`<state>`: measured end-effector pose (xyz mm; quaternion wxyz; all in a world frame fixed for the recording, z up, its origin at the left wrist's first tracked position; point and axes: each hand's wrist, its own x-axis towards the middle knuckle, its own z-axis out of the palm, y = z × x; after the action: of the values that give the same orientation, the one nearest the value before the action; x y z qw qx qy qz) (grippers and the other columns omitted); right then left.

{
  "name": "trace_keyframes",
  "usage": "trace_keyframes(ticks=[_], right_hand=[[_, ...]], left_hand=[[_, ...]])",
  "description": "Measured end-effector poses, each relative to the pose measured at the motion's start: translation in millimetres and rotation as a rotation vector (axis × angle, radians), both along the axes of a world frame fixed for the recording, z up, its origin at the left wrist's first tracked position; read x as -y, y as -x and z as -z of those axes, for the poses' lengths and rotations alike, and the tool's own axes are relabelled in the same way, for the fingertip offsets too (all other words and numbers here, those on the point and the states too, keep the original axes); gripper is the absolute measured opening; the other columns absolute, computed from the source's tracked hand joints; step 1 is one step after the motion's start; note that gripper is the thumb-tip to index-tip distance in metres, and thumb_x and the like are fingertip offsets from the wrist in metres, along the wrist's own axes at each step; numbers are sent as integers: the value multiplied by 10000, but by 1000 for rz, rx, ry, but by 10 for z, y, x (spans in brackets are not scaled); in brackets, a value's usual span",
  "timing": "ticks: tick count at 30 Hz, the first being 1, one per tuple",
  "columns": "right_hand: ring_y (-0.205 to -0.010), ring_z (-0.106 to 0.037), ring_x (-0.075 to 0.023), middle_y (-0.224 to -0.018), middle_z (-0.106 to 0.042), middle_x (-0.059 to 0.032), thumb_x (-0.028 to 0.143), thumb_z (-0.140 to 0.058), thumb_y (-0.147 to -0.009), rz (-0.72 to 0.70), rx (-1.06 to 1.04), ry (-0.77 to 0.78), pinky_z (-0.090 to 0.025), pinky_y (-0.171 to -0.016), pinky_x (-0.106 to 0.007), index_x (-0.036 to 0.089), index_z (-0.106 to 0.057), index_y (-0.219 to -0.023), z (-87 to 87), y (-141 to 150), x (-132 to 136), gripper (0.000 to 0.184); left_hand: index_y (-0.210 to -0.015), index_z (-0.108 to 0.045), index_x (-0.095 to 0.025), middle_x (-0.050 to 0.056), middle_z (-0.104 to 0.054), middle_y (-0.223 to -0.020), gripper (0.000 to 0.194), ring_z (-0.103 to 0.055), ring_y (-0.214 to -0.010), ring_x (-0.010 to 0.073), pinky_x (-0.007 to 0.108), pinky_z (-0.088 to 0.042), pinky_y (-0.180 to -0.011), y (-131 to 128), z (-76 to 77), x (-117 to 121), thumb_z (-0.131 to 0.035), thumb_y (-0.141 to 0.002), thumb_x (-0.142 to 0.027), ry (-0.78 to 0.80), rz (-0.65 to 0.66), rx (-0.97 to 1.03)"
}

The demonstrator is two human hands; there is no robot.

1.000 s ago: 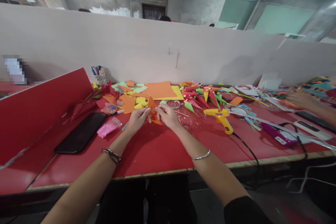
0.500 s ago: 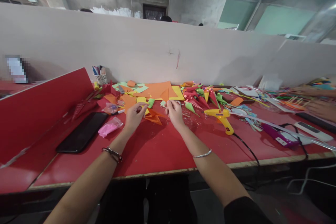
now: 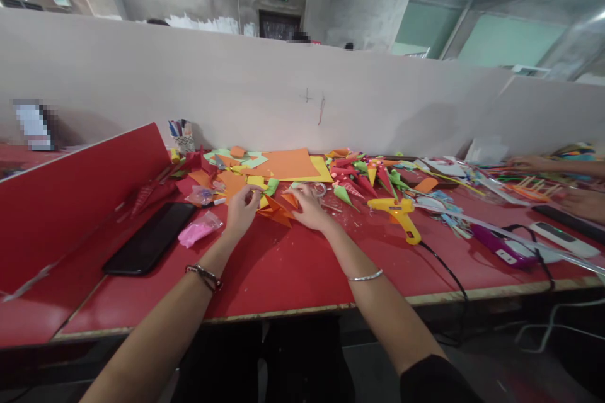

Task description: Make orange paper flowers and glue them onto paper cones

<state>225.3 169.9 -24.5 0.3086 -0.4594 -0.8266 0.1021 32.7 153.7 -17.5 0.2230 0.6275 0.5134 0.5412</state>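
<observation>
My left hand [image 3: 242, 209] is closed in a pinch above the paper scraps; whatever lies between its fingertips is too small to make out. To its right, my right hand [image 3: 309, 206] is bent low over the table, thumb and fingers on a small piece of orange paper [image 3: 290, 199]. Pointed orange scraps [image 3: 276, 214] lie between the two hands. Just behind are green and yellow scraps [image 3: 271, 186], a large orange sheet [image 3: 288, 165] and a yellow sheet [image 3: 324, 168] under it. A clear tape roll [image 3: 320, 189] sits beside my right fingers.
Rightward are small paper cones [image 3: 346, 194], a yellow glue gun [image 3: 399, 214] with a black cord, and a purple power strip [image 3: 503, 245]. A black phone [image 3: 150, 239] and a pink packet [image 3: 198, 229] lie left. Another person's hands [image 3: 583, 201] are at far right.
My right hand has gone down and turned flatter, bringing the orange paper piece from upright to low over the scraps. My left hand has barely moved.
</observation>
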Motion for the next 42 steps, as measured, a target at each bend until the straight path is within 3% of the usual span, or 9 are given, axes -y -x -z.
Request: trace_keyframes(ticks=[5, 8, 13, 16, 21, 28, 33, 38, 42], right_hand=[[-1145, -328, -254, -1187, -384, -76, 250, -639, -647, -229, 61, 57, -273, -933, -411, 270, -433, -1178, -56, 44, 80, 570], [-1133, -372, -226, -1193, -425, -72, 228, -621, -667, -343, -64, 90, -296, -933, -394, 268, -341, -1240, -88, 72, 107, 639], [-989, -492, -148, -1138, -474, -58, 192, -571, -712, -490, -247, 223, -397, -850, -308, 250, -337, -1209, -93, 122, 143, 552], [-1011, -474, -162, -1152, -454, -48, 246, -603, -702, -464, -224, 208, -387, -870, -332, 264, -378, -1176, -113, 139, 170, 525], [-1051, -424, -194, -1076, -438, -46, 298, -611, -708, -309, -178, 20, -343, -915, -379, 278, -463, -1114, -160, 183, 226, 433], [-931, -475, -148, -982, -445, -28, 177, -545, -746, -316, -241, 29, -401, -839, -309, 267, -538, -1069, -90, 254, 212, 335], [-782, -495, -134, -848, -471, -13, 136, -526, -750, -289, -305, 30, -431, -722, -280, 244, -614, -965, -57, 256, 153, 256], [-848, -503, -143, -867, -490, -26, 150, -516, -766, -200, -461, -40, -429, -750, -270, 233, -653, -857, -93, 247, 142, 184], [-901, -508, -144, -929, -506, -41, 179, -541, -764, -195, -564, -54, -430, -785, -273, 221, -656, -848, -103, 242, 137, 149]], left_hand=[[-716, -602, -186, -25, -557, -560, 117, -457, -499, 110, 208, -319, -505, 2, 27, 10, -506, -685, -246, 94, 0, -141], [-730, -608, -195, -25, -581, -592, 110, -486, -526, 121, 216, -335, -531, -18, 47, 18, -551, -646, -239, 123, 44, -125], [-738, -594, -173, -20, -573, -594, 155, -506, -547, 126, 220, -361, -534, -45, 51, -18, -575, -618, -269, 181, 103, -18], [-745, -576, -155, -15, -567, -617, 179, -508, -565, 115, 215, -373, -547, -46, 34, -38, -574, -616, -280, 201, 90, 84], [-774, -537, -151, -27, -536, -600, 268, -485, -531, 99, 210, -355, -521, -51, 35, -42, -587, -597, -347, 233, 50, 252], [-782, -509, -152, -28, -540, -640, 294, -510, -596, 97, 212, -377, -579, -95, 36, -19, -601, -580, -345, 229, 78, 389], [-839, -491, -151, -46, -516, -607, 326, -475, -510, 75, 192, -349, -493, -97, 4, 6, -603, -599, -342, 277, 110, 420], [-966, -477, -167, -27, -552, -713, 459, -533, -624, 87, 186, -391, -551, -114, 3, 3, -672, -573, -304, 300, 66, 453], [-914, -558, -153, 65, -616, -851, 371, -583, -723, 150, 233, -445, -600, -147, -11, 42, -637, -638, -389, 514, 285, 530]])
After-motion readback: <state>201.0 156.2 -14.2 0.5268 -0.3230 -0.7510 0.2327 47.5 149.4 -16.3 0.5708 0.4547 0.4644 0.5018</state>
